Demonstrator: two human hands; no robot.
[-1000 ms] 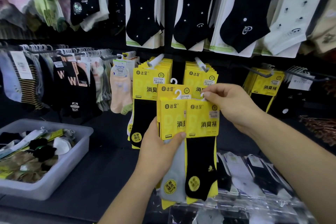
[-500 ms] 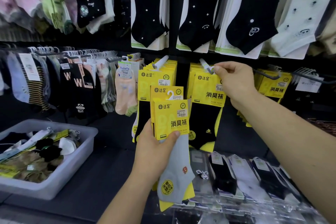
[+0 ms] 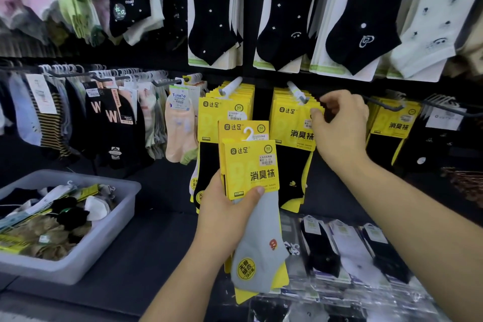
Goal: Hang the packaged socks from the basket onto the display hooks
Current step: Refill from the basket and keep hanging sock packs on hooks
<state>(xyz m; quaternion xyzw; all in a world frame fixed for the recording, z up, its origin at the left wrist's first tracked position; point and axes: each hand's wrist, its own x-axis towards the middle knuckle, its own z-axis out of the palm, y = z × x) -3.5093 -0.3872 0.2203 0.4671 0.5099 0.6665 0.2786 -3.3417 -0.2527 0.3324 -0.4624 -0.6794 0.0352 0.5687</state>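
Observation:
My left hand (image 3: pixel 222 214) grips a small stack of yellow-carded sock packs (image 3: pixel 251 172), the front one holding a grey sock, below and between two display hooks. My right hand (image 3: pixel 342 128) is up at the right hook (image 3: pixel 295 90). Its thumb and fingers pinch the top right corner of the black sock pack (image 3: pixel 292 165) hanging at the front of that hook. The left hook (image 3: pixel 231 86) carries more yellow packs. The grey basket (image 3: pixel 117 217) sits at lower left with several loose sock packs inside.
Black and white socks on cards hang in the row above. Striped and dark socks fill the rail (image 3: pixel 104 76) at left; a peach pair (image 3: pixel 180 133) hangs beside the yellow packs. Bagged socks (image 3: pixel 347 251) lie on the shelf below my right arm.
My right hand lifted a black sock pack off my left hand's stack, raised it to the right hook and slid it on. My left hand stayed put with the remaining packs.

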